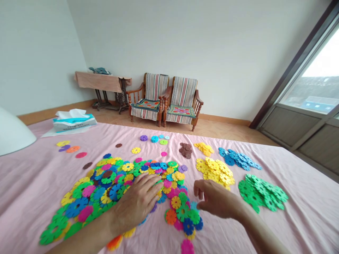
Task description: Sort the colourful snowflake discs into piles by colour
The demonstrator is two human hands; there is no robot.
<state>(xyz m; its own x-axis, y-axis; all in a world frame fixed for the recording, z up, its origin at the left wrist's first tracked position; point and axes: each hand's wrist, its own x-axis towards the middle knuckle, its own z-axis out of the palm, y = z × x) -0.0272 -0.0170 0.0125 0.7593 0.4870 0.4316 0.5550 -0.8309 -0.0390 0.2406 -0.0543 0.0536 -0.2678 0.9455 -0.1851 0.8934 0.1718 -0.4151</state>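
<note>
My left hand [140, 197] lies palm down on a mixed pile of snowflake building discs [106, 187], its fingers stretched out over them. The pile is thick, with yellow, green, blue, pink and orange discs overlapping. To its right hovers my right hand [215, 199], fingers bent and thumb apart, with nothing seen between them. Below and left of that hand, a loose strip of mixed discs [182, 211] runs toward me. Just beyond it sits a heap of yellow discs [214, 171], partly hidden by the hand. Green discs [262, 192] form another heap farther right.
Blue discs [238, 158], small yellow discs [203, 149] and brown discs [185, 150] lie in separate heaps behind. A few single discs [136, 150] are scattered beyond the pile. A tissue pack [75, 121] and a white rounded object [13, 135] stand left on the pink cloth [309, 197].
</note>
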